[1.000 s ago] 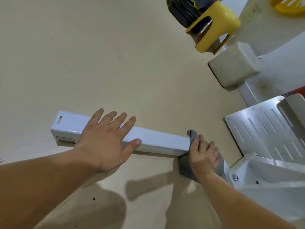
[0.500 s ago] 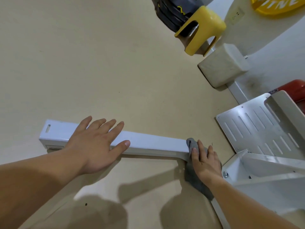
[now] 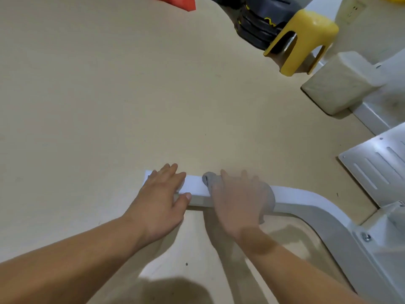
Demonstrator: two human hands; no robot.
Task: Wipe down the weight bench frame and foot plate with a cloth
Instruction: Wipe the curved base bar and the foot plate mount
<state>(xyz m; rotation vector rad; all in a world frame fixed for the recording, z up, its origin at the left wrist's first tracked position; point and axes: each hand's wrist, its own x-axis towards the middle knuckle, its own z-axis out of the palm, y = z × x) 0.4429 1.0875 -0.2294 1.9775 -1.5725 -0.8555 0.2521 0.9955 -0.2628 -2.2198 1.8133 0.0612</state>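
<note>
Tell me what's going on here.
A person is wiping the white frame bar on the floor. The right hand presses a grey cloth onto the bar, blurred in motion, while the left hand rests flat on the bar's free end beside it. The slotted foot plate at the right is untouched.

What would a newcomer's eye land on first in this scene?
Two bare hands sit low in the middle: the left hand rests flat on the end of a white frame bar, while the blurred right hand presses a grey cloth on it. Next comes the bright yellow stool at top right, beside dark stacked discs.
</note>
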